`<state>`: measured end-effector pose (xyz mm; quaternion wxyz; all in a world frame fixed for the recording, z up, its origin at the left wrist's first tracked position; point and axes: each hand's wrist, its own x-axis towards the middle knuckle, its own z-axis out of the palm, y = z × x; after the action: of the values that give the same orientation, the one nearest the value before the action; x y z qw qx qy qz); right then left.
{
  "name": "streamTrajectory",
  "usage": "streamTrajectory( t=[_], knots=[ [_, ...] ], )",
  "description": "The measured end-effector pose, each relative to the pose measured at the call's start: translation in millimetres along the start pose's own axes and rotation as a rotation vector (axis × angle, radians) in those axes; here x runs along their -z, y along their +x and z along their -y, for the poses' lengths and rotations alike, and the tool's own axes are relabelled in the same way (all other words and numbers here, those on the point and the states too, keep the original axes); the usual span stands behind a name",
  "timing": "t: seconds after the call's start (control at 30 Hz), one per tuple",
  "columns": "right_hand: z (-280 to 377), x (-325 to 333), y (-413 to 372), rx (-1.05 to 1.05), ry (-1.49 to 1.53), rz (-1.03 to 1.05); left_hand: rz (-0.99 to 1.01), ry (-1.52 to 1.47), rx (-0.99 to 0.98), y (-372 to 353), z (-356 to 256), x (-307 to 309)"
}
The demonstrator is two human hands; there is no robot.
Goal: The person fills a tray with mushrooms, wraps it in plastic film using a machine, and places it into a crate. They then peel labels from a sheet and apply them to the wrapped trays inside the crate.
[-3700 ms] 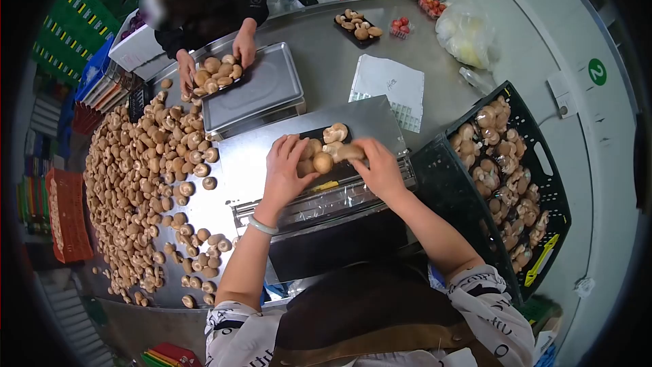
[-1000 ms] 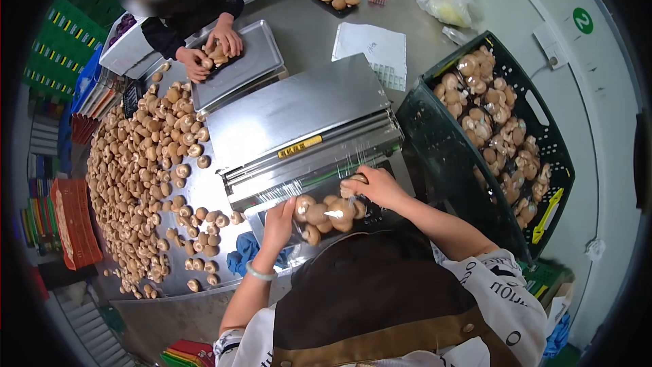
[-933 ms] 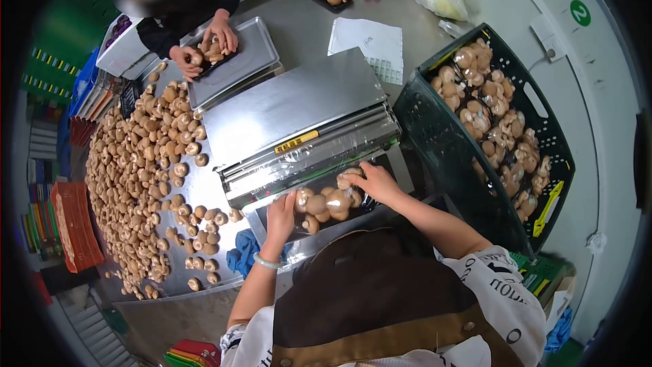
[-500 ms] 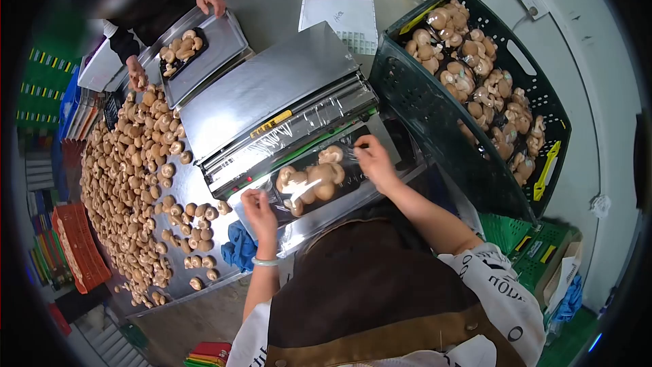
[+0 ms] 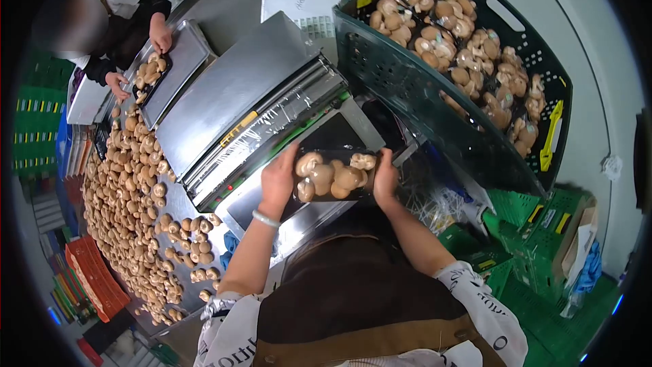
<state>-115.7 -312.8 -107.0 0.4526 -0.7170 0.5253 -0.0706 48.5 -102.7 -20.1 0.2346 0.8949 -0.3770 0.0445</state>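
Between my two hands is a black tray of mushrooms (image 5: 333, 178) under clear film, raised in front of my apron. My left hand (image 5: 277, 180) grips its left end, and my right hand (image 5: 385, 180) is closed on the right end. The fingers under the tray are hidden. Just beyond it stands the film wrapping machine (image 5: 238, 95), with its film roll (image 5: 272, 126) and a dark plate (image 5: 333, 132) on the near side.
A dark green crate (image 5: 407, 71) of wrapped mushroom trays stands at right. Loose mushrooms (image 5: 129, 211) cover the table at left. Across from me a co-worker's hand (image 5: 160, 34) touches a filled tray (image 5: 151, 71). Paper (image 5: 302, 0) lies behind the machine; a blue cloth (image 5: 229, 248) is near my left arm.
My hands have gone from the film at the tray's sides to gripping both its ends. The tray has come off the machine toward me. My view has shifted to the right.
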Motion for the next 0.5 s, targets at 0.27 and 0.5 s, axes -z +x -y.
streamTrajectory(
  t=[0.27,0.5],
  knots=[
    [56,67,-85,0.584,0.586,1.100,0.409,-1.830,0.556,4,-101,54],
    [162,125,-104,0.755,0.220,1.143,0.780,-1.903,0.333,7,-138,136]
  ],
)
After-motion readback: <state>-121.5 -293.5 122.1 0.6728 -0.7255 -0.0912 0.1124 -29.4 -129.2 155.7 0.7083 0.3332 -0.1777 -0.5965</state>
